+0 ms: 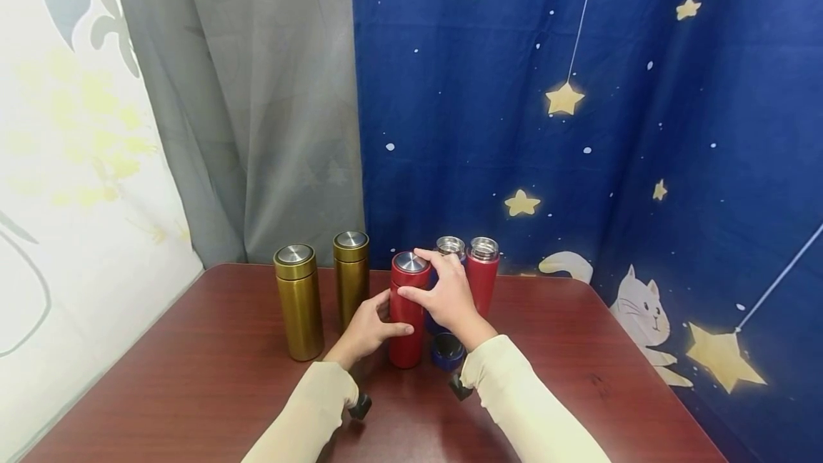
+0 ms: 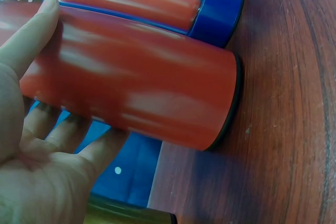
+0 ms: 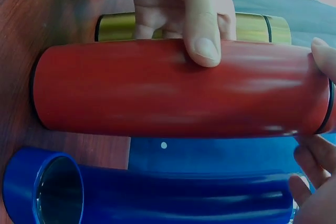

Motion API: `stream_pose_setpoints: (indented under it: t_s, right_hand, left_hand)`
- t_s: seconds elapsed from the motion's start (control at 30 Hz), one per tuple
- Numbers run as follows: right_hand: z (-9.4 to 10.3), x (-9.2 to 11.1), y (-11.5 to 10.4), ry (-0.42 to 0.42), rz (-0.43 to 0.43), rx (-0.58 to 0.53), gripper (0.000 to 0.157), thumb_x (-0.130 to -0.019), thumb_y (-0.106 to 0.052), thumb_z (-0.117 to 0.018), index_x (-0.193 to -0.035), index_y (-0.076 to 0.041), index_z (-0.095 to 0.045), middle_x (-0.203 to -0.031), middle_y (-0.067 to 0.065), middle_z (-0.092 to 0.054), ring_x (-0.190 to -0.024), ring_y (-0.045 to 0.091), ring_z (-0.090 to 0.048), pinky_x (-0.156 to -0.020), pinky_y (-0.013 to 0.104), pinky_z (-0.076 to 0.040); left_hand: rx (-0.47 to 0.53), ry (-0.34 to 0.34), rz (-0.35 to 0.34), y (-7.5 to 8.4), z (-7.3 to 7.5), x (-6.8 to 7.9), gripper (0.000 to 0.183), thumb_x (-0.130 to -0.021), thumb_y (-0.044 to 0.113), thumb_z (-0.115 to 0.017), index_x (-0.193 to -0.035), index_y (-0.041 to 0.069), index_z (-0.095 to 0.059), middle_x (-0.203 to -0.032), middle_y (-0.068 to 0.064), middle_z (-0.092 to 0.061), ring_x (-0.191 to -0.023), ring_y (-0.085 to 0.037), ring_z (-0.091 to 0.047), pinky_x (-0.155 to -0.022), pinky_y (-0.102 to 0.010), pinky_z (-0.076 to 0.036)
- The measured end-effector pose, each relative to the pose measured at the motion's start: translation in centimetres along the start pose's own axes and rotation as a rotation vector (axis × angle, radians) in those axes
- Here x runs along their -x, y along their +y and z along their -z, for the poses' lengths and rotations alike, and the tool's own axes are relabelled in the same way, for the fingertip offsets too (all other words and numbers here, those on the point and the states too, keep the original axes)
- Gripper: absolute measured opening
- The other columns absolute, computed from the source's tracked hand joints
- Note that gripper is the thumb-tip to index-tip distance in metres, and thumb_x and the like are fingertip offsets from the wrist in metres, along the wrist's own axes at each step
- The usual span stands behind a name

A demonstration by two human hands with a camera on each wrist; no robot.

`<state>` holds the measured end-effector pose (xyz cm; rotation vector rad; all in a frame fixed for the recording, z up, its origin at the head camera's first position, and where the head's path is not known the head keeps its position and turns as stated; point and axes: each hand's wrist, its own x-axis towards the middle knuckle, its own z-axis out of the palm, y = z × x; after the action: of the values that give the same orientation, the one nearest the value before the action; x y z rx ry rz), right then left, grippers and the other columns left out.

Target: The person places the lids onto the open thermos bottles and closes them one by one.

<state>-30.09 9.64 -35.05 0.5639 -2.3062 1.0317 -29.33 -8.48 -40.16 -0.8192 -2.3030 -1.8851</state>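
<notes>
A red thermos flask point(image 1: 406, 345) with a steel-topped lid point(image 1: 411, 263) stands upright at the middle of the table, its base at the tabletop. My left hand point(image 1: 371, 329) holds its body from the left, the thumb point(image 3: 206, 51) across the near side and the fingers behind. At the top, my right hand point(image 1: 449, 296) grips around the lid, thumb near the seam and fingers on the far edge. Just behind stands a lidless blue flask point(image 3: 184, 195), mostly hidden in the head view. In front of it a blue lid point(image 1: 446, 352) lies hollow side showing.
Two gold flasks point(image 1: 300, 316) with lids on stand left of my left hand. A lidless red flask point(image 1: 484, 281) stands at the back right, beside the blue one. Curtains point(image 1: 450, 127) hang behind the reddish-brown table point(image 1: 225, 377).
</notes>
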Motion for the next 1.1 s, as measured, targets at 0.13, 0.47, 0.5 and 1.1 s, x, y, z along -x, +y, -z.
stream_pose_setpoints:
  t_s: [0.13, 0.47, 0.5, 1.1]
  right_hand:
    - [-0.4, 0.1, -0.4, 0.062, 0.003, 0.061, 0.068, -0.07, -0.045, -0.084, -0.128, -0.017, -0.063, -0.117, 0.005, -0.064, -0.108, 0.025, -0.049, -0.087, 0.046, -0.046]
    - [-1.5, 0.2, -1.0, 0.177, 0.033, 0.182, 0.064, -0.068, -0.048, -0.084, -0.115, -0.012, -0.06, -0.11, 0.007, -0.065, -0.105, 0.025, -0.049, -0.09, 0.045, -0.038]
    - [-1.4, 0.2, -1.1, 0.171, 0.033, 0.199, 0.064, -0.068, -0.048, -0.084, -0.116, -0.013, -0.06, -0.11, 0.007, -0.065, -0.104, 0.025, -0.049, -0.089, 0.045, -0.039]
    - [1.2, -1.2, 1.3, -0.379, 0.001, -0.418, 0.074, -0.085, -0.013, -0.071, -0.15, -0.014, -0.036, -0.148, 0.011, -0.042, -0.134, 0.029, -0.04, -0.107, 0.053, -0.035]
  left_hand:
    - [-0.006, 0.005, -0.016, 0.0, 0.0, 0.1, 0.065, -0.08, 0.003, -0.079, -0.137, -0.005, -0.049, -0.119, -0.019, -0.065, -0.106, -0.034, -0.064, -0.091, -0.042, -0.052]
    - [-0.011, 0.027, -0.024, -2.1, -0.2, -0.5, 0.07, -0.079, 0.003, -0.08, -0.14, -0.005, -0.045, -0.121, -0.02, -0.064, -0.109, -0.035, -0.063, -0.093, -0.044, -0.05]
    - [-0.012, 0.035, -0.029, -2.5, -0.2, -0.6, 0.071, -0.079, 0.004, -0.08, -0.14, -0.005, -0.045, -0.121, -0.02, -0.064, -0.109, -0.035, -0.063, -0.092, -0.044, -0.051]
    - [-0.022, -0.042, -0.003, -3.1, 0.5, -1.0, 0.064, -0.081, 0.007, -0.079, -0.137, -0.001, -0.05, -0.121, -0.017, -0.064, -0.109, -0.032, -0.063, -0.09, -0.042, -0.052]
